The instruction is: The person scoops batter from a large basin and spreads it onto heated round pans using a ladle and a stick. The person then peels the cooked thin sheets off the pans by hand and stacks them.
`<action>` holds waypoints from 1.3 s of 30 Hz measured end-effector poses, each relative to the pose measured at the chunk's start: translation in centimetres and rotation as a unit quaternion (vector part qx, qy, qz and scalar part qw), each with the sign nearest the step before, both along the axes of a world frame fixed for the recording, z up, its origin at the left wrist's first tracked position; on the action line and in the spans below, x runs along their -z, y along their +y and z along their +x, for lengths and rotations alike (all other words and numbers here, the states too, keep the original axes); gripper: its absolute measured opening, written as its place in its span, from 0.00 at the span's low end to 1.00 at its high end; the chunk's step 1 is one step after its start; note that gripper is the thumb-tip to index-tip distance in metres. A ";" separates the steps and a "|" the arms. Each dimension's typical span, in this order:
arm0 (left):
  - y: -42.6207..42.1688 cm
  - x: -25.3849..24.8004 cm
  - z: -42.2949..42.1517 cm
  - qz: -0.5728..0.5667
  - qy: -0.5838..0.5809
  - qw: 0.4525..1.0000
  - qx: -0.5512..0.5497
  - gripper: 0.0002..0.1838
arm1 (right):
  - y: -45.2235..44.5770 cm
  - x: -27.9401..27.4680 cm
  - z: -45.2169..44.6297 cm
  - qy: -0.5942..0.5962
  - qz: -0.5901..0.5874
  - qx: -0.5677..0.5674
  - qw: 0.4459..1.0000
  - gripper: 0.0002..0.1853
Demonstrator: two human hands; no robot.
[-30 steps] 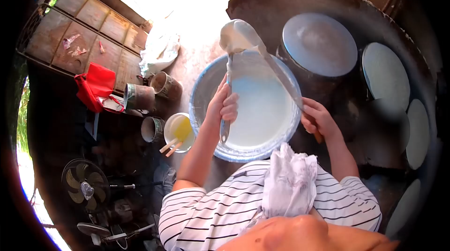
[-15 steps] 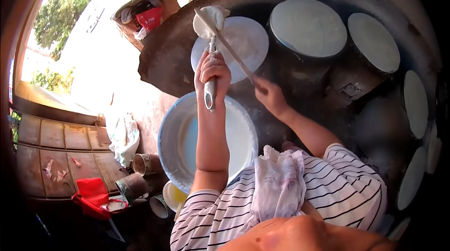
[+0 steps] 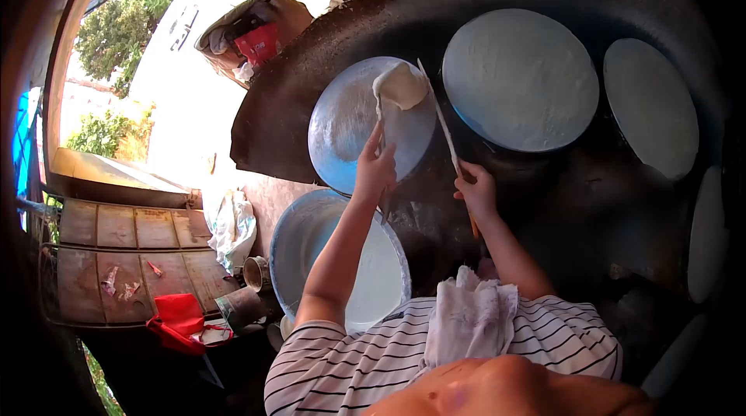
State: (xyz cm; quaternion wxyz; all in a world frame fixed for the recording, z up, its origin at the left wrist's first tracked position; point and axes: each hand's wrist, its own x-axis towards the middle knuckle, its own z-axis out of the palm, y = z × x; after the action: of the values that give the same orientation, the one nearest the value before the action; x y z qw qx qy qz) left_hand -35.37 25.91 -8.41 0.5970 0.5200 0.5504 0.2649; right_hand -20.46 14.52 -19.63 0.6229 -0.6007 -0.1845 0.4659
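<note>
The person's left hand (image 3: 377,171) is closed round the handle of a ladle (image 3: 402,86), whose white-coated bowl lies over the near disc (image 3: 334,117); whether the two touch, I cannot tell. The right hand (image 3: 478,189) is clamped on a long, flat stick (image 3: 441,117), slanting up to the ladle's bowl, just beside it or against it. Below the near disc stands a basin (image 3: 308,223) of white liquid, partly hidden by the left forearm. To the right, a second disc (image 3: 521,78) and a third disc (image 3: 651,109) bear pale coatings.
</note>
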 end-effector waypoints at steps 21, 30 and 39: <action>14.9 7.6 -7.4 0.363 0.439 0.817 0.094 0.30 | 10.7 -1.8 -1.1 -0.562 0.066 -0.025 0.824 0.12; 13.9 6.3 -10.2 0.306 0.434 0.844 0.081 0.28 | 13.3 -1.3 -2.7 -0.538 0.096 -0.058 0.836 0.15; 10.5 5.0 -13.4 0.255 0.446 0.857 0.040 0.29 | 13.5 -2.2 -4.7 -0.540 0.079 -0.065 0.835 0.14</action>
State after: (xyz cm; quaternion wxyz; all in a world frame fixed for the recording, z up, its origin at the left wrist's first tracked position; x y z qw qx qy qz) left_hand -48.73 36.40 -13.39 0.1440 0.7383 0.6494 0.1118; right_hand -25.16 28.03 -17.40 0.4383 -0.6921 -0.5662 0.0906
